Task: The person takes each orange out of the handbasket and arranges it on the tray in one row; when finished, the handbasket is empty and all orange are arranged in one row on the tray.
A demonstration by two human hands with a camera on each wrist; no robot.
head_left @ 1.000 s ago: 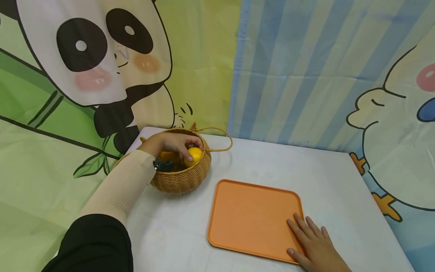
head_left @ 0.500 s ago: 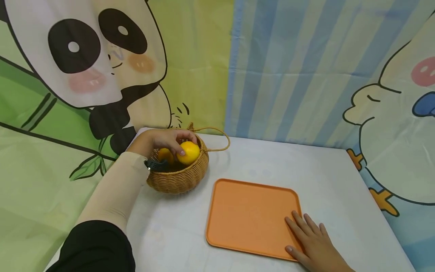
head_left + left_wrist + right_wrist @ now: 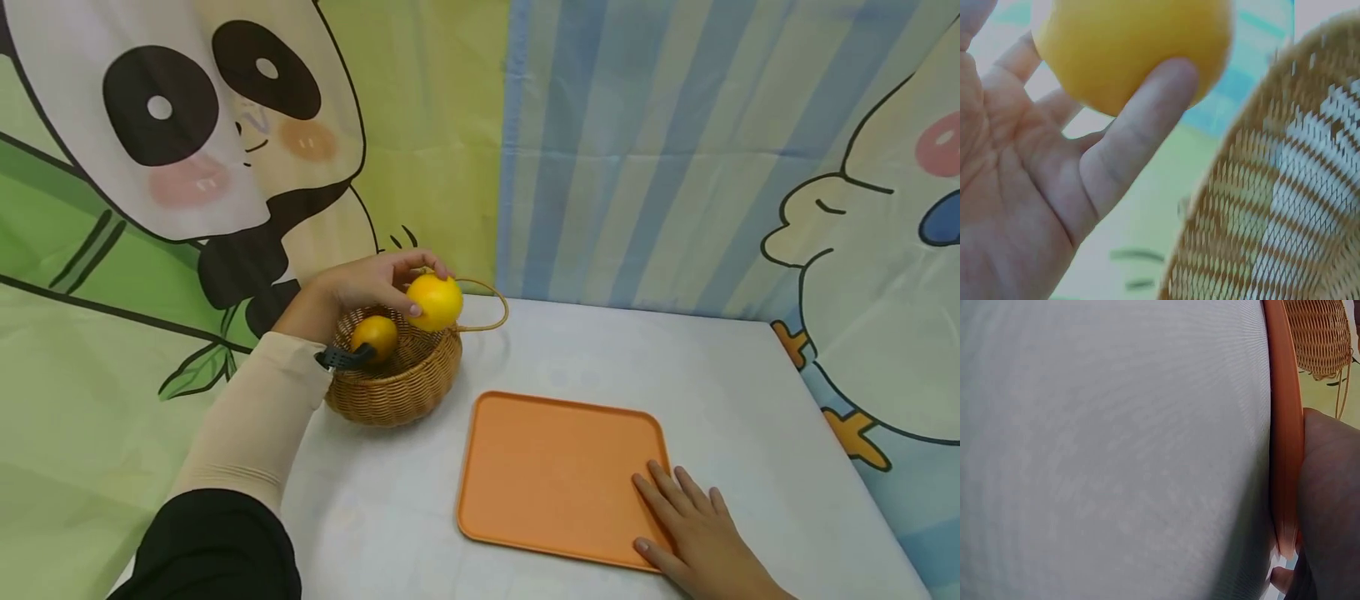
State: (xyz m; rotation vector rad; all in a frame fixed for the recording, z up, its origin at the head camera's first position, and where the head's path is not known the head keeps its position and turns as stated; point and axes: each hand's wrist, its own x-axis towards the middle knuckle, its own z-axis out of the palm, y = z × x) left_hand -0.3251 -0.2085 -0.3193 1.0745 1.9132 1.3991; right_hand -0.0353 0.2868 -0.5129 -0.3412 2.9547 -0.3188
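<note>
A round yellow fruit (image 3: 437,302) is pinched between the thumb and fingers of my left hand (image 3: 366,287), raised just above the woven basket's rim. The left wrist view has the thumb pressed on the underside of this fruit (image 3: 1135,53), with the basket wall (image 3: 1241,206) to the right. Inside the wicker basket (image 3: 405,398) lies a second orange-yellow fruit (image 3: 377,336), partly behind a dark wrist strap. My right hand (image 3: 701,529) rests with extended fingers on the right edge of an orange tray (image 3: 555,475). The right wrist view catches that tray's rim (image 3: 1285,425) beside the hand.
A white cloth (image 3: 750,400) covers the table. The basket's looped handle (image 3: 491,325) sticks out to its right. Behind the table hang printed curtains (image 3: 637,167) with a panda and a white cartoon figure.
My left hand has lifted the yellow fruit up out of the basket, uncovering the second fruit there. The right hand has stayed on the tray's edge.
</note>
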